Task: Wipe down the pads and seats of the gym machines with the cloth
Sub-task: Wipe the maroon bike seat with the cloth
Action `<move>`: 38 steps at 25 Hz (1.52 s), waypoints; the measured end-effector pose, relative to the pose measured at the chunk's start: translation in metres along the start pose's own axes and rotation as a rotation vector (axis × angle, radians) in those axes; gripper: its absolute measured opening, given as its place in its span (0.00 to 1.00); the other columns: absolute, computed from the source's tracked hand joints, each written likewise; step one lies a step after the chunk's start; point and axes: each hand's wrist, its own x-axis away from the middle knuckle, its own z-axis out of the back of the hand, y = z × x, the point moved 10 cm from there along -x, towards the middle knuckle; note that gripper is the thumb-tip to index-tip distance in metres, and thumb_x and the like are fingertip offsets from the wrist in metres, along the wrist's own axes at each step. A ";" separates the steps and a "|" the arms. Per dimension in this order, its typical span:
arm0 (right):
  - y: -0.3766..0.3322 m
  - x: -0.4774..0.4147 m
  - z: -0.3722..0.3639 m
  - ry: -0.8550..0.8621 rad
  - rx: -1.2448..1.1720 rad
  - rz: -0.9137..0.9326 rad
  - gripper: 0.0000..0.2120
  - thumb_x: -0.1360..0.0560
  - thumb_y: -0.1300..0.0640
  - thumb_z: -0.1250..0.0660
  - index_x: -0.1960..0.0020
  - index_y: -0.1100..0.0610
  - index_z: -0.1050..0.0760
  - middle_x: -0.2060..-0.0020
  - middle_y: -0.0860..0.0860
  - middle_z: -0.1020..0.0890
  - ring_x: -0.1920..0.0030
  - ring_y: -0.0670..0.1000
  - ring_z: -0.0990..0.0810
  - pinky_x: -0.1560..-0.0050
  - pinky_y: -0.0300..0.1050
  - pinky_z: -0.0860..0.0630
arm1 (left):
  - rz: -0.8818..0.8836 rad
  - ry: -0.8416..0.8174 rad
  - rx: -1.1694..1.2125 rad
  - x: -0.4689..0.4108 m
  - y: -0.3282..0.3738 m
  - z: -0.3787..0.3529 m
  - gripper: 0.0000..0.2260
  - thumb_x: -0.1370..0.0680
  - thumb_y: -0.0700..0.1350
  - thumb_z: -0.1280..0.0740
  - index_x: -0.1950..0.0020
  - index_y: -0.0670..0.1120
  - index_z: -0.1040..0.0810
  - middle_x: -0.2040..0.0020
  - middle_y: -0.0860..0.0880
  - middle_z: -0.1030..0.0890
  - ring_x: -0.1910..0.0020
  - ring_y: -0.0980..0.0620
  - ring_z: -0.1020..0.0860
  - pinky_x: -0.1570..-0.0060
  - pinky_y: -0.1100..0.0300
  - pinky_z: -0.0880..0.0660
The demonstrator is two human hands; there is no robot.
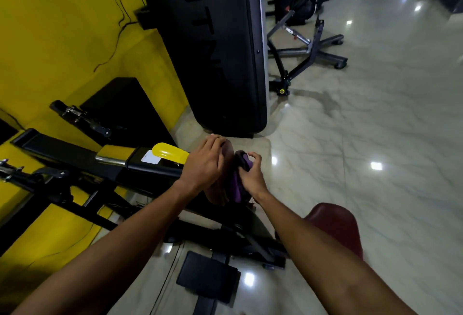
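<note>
A dark maroon upright pad of the gym machine stands in the middle of the view. My left hand grips the pad's top and left side. My right hand is closed on a purple cloth and presses it against the pad's right face. A maroon seat of the same machine lies below and to the right, partly hidden behind my right forearm.
The machine's black frame with a yellow lever runs left toward the yellow wall. A tall black weight-stack housing stands just beyond the pad. A black footplate sits on the glossy tiled floor. Another machine's legs are at the back.
</note>
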 end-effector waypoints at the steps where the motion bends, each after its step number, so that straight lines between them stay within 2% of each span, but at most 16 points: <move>1: -0.010 0.002 0.004 -0.042 0.052 0.015 0.26 0.22 0.59 0.31 0.31 0.46 0.40 0.34 0.55 0.24 0.36 0.55 0.22 0.32 0.55 0.25 | 0.002 -0.025 -0.079 -0.002 0.006 0.002 0.21 0.20 0.49 0.50 0.36 0.41 0.26 0.38 0.44 0.24 0.38 0.44 0.25 0.35 0.54 0.31; 3: -0.020 0.005 0.015 -0.116 0.166 0.042 0.30 0.22 0.58 0.29 0.30 0.43 0.42 0.34 0.55 0.24 0.37 0.55 0.22 0.33 0.54 0.25 | 0.035 -0.049 -0.183 -0.004 0.021 0.002 0.22 0.22 0.49 0.51 0.37 0.41 0.25 0.38 0.43 0.23 0.37 0.42 0.25 0.30 0.48 0.34; 5: -0.024 0.010 0.029 -0.178 0.259 0.055 0.32 0.23 0.55 0.28 0.29 0.41 0.44 0.34 0.55 0.24 0.38 0.56 0.22 0.36 0.51 0.24 | 0.034 -0.082 -0.229 -0.003 0.045 -0.009 0.24 0.23 0.49 0.50 0.35 0.41 0.23 0.34 0.42 0.23 0.31 0.42 0.27 0.26 0.45 0.38; 7: -0.020 0.012 0.049 -0.197 0.340 0.059 0.34 0.24 0.53 0.27 0.29 0.40 0.45 0.34 0.55 0.24 0.38 0.57 0.22 0.36 0.52 0.24 | 0.051 -0.145 -0.193 0.005 0.070 -0.032 0.25 0.24 0.50 0.49 0.34 0.42 0.23 0.31 0.41 0.24 0.28 0.42 0.29 0.24 0.45 0.39; 10: -0.001 0.021 0.092 -0.165 0.463 0.063 0.34 0.27 0.51 0.24 0.30 0.45 0.41 0.35 0.55 0.24 0.39 0.58 0.22 0.38 0.53 0.24 | 0.130 -0.212 -0.087 0.026 0.098 -0.076 0.24 0.26 0.48 0.47 0.36 0.41 0.22 0.32 0.40 0.23 0.30 0.41 0.27 0.27 0.44 0.35; 14: 0.056 0.038 0.144 -0.196 0.625 -0.010 0.32 0.27 0.48 0.24 0.30 0.49 0.38 0.32 0.53 0.27 0.37 0.58 0.23 0.40 0.49 0.27 | 0.264 -0.375 0.003 0.072 0.124 -0.145 0.20 0.22 0.45 0.40 0.31 0.42 0.26 0.27 0.41 0.28 0.27 0.42 0.32 0.26 0.47 0.39; 18: 0.107 0.054 0.181 -0.237 0.713 -0.065 0.31 0.27 0.48 0.23 0.31 0.53 0.36 0.34 0.55 0.27 0.37 0.59 0.24 0.39 0.51 0.25 | 0.343 -0.496 0.065 0.112 0.142 -0.197 0.20 0.19 0.44 0.41 0.28 0.43 0.28 0.26 0.42 0.30 0.26 0.43 0.33 0.27 0.50 0.40; 20: 0.127 0.061 0.195 -0.241 0.751 -0.086 0.31 0.27 0.49 0.23 0.32 0.54 0.34 0.35 0.55 0.27 0.37 0.59 0.24 0.39 0.53 0.25 | 0.380 -0.551 0.113 0.127 0.146 -0.220 0.19 0.19 0.44 0.41 0.29 0.42 0.27 0.26 0.42 0.29 0.27 0.43 0.32 0.28 0.50 0.37; 24: 0.152 0.069 0.208 -0.236 0.815 -0.097 0.32 0.27 0.49 0.23 0.30 0.55 0.33 0.31 0.55 0.32 0.35 0.60 0.26 0.40 0.56 0.24 | 0.443 -0.597 0.217 0.143 0.141 -0.258 0.15 0.20 0.44 0.39 0.36 0.42 0.24 0.34 0.43 0.23 0.35 0.43 0.26 0.35 0.51 0.30; 27: 0.173 0.061 0.206 -0.234 0.843 -0.104 0.32 0.26 0.49 0.24 0.28 0.55 0.34 0.29 0.53 0.35 0.33 0.61 0.28 0.36 0.58 0.26 | 0.487 -0.658 0.305 0.147 0.135 -0.292 0.14 0.21 0.45 0.37 0.37 0.42 0.24 0.37 0.43 0.23 0.39 0.42 0.24 0.39 0.50 0.28; 31: 0.211 0.038 0.190 -0.222 0.890 -0.146 0.34 0.23 0.47 0.27 0.23 0.55 0.36 0.22 0.56 0.42 0.24 0.64 0.38 0.27 0.61 0.34 | 0.453 -0.711 0.419 0.146 0.136 -0.343 0.15 0.22 0.40 0.35 0.36 0.38 0.25 0.37 0.39 0.23 0.40 0.38 0.24 0.41 0.48 0.28; 33: 0.232 0.034 0.187 -0.210 0.968 -0.133 0.34 0.22 0.45 0.29 0.21 0.55 0.37 0.19 0.56 0.44 0.21 0.63 0.45 0.23 0.60 0.41 | 0.451 -0.730 0.484 0.149 0.135 -0.370 0.18 0.21 0.41 0.37 0.31 0.41 0.27 0.34 0.41 0.25 0.38 0.39 0.25 0.40 0.48 0.27; 36: 0.260 0.024 0.176 -0.134 1.086 -0.088 0.30 0.20 0.42 0.36 0.22 0.53 0.34 0.20 0.57 0.40 0.20 0.63 0.46 0.21 0.62 0.52 | 0.497 -0.696 0.587 0.149 0.128 -0.409 0.16 0.19 0.44 0.40 0.32 0.46 0.29 0.35 0.46 0.26 0.39 0.46 0.26 0.45 0.51 0.26; 38: 0.268 0.007 0.163 -0.100 1.121 -0.070 0.27 0.21 0.41 0.41 0.25 0.51 0.30 0.23 0.57 0.35 0.21 0.62 0.43 0.21 0.64 0.54 | 0.500 -0.642 0.612 0.147 0.125 -0.425 0.13 0.17 0.45 0.42 0.33 0.45 0.29 0.38 0.46 0.26 0.41 0.48 0.26 0.48 0.54 0.28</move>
